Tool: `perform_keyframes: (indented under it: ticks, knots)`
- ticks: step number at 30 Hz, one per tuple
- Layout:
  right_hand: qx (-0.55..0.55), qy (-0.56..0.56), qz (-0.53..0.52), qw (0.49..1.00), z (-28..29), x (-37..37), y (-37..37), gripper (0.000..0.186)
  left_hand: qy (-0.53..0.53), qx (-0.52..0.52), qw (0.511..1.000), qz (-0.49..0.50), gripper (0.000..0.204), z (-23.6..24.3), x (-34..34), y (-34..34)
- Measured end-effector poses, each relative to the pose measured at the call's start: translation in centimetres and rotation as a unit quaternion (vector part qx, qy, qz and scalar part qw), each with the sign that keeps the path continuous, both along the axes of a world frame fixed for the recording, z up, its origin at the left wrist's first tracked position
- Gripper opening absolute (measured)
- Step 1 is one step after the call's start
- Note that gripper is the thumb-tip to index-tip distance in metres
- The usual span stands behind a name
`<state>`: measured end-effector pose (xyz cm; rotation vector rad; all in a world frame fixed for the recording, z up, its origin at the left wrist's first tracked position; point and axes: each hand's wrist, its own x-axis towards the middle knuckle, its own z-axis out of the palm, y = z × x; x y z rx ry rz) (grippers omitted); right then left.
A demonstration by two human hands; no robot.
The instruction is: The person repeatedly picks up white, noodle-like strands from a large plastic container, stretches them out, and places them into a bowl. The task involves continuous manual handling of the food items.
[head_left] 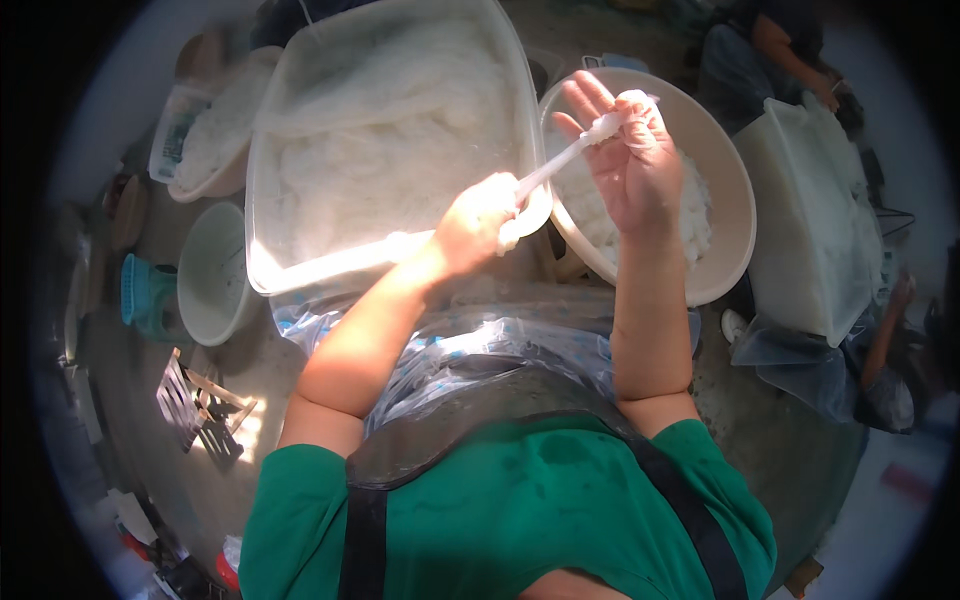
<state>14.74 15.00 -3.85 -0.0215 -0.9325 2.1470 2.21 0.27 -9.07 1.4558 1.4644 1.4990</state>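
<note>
A soft, wet-looking white strand [553,166] is drawn out in a slanting line between my two hands. Closed around its lower end is my left hand [476,222], at the near right corner of a large translucent tub [538,120]. Part of the strand hangs in a loop below that hand. My right hand [640,160], raised over a round beige basin [728,190], pinches the upper end, with its other fingers spread. White stringy material in cloudy water [400,110] fills the tub, and white pieces [692,205] lie in the basin.
Left of the tub are an oval basin of white material [222,140], a pale round bucket [213,275], a blue plastic basket [143,295] and a small slatted stool [200,402]. At right stands another white tub [815,230]; people sit near it, one arm [785,50] reaching in.
</note>
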Motion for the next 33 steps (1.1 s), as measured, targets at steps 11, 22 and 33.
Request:
perform_keyframes:
  ticks: [11,22,33]
  knots:
    - [0.480,-0.330,-0.225,0.781,0.8,1.0,0.4,0.010,-0.397,-0.034,0.917,0.008,0.026,6.9,-2.1,4.4]
    - [0.265,-0.142,-0.089,0.949,-2.6,-2.3,-4.0,0.014,0.010,-0.014,0.947,0.321,0.019,4.8,-4.6,5.4]
    - [0.211,-0.096,-0.069,0.970,-0.2,-1.3,-2.7,0.019,-0.226,-0.082,0.970,-0.040,0.022,2.4,1.4,1.3]
